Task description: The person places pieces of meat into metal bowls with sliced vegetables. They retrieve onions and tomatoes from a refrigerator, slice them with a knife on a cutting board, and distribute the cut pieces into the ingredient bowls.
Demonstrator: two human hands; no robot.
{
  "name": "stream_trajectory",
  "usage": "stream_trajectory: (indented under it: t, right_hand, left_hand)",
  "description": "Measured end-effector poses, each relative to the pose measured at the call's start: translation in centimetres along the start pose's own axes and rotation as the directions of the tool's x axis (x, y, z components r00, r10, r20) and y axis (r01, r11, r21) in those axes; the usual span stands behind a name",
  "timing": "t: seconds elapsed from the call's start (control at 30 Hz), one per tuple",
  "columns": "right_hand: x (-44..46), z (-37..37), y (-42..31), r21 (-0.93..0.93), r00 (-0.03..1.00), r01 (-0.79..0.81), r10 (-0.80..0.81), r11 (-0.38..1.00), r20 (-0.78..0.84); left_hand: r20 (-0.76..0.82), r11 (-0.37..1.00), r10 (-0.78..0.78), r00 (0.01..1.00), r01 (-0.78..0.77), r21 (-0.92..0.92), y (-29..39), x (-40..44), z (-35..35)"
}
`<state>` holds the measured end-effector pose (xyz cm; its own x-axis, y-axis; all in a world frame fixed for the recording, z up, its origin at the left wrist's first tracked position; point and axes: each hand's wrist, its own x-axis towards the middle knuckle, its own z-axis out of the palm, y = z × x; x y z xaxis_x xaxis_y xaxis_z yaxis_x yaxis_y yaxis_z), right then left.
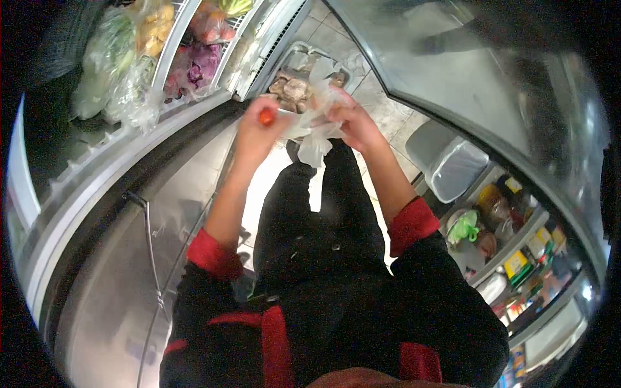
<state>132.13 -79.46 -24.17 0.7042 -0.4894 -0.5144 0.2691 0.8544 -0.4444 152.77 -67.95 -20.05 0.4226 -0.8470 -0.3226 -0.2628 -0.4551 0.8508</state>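
Note:
My left hand [257,126] is closed around a small orange-red thing [266,116]; only its rounded end shows, so I cannot tell its kind. The fingers of that hand also reach the edge of a crumpled translucent plastic bag [315,149]. On the other side, my right hand [352,119] pinches the same bag, which hangs down between both hands. Below and beyond them is a clear tray [349,64] on the floor, holding pale brown lumps that look like mushrooms [294,90]. The bag and my hands cover part of it.
At the left, an open fridge holds bagged green vegetables [110,71] and purple produce [197,68] on shelves. A glass door [453,71] swings out at the right. A lined grey bin [453,168] and shelves of packaged goods [517,265] stand beyond it.

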Motion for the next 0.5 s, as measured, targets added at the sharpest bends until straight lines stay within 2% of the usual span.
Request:
stream_trajectory:
  t: [0.03,0.07,0.1,0.13,0.2,0.27,0.33,0.37,0.47,0.5]
  right_hand:
    - [-1.8,1.0,0.1,-0.069,0.999,-0.011,0.008,0.998,-0.039]
    - [-3.6,2.1,0.1,-0.137,0.997,-0.022,0.011,0.99,-0.08]
    - [-5.1,3.1,0.5,-0.049,0.995,0.021,-0.026,0.999,-0.097]
    - [-7.0,3.8,0.3,-0.053,0.994,0.056,-0.061,0.997,-0.096]
    - [-10.0,4.2,0.3,0.124,0.976,0.054,-0.026,0.991,-0.215]
    - [-13.0,3.4,0.9,0.092,0.978,0.091,-0.071,0.992,-0.197]
    - [-15.5,3.7,1.0,0.146,0.999,0.013,-0.02,0.989,0.043]
    - [-16.7,4.8,1.1,0.149,0.999,0.045,-0.049,0.988,0.024]
    - [-18.6,4.8,2.1,0.189,0.998,0.065,-0.059,0.98,-0.036]
    - [-19.9,5.5,2.0,0.178,0.994,0.099,-0.091,0.979,-0.052]
  left_hand:
    - [0.011,0.974,0.196,0.981,-0.196,0.116,1.8,-0.5,1.1]
    - [0.026,0.967,0.226,0.974,-0.227,0.114,2.8,-0.8,1.5]
    - [0.135,0.969,0.197,0.971,-0.213,0.123,3.6,-1.1,1.8]
    - [0.238,0.97,0.165,0.957,-0.202,0.139,4.9,-1.6,2.0]
    - [0.258,0.958,0.252,0.933,-0.277,0.068,7.2,-2.3,1.2]
    - [0.283,0.946,0.312,0.907,-0.325,-0.003,8.9,-4.0,1.1]
    - [0.251,0.882,0.4,0.881,-0.445,0.157,9.6,-5.2,1.5]
    - [0.31,0.837,0.439,0.843,-0.51,0.202,9.6,-5.5,1.9]
    - [0.311,0.828,0.454,0.835,-0.524,0.199,10.0,-7.3,2.8]
    - [0.323,0.8,0.513,0.796,-0.579,0.158,10.7,-8.0,2.2]
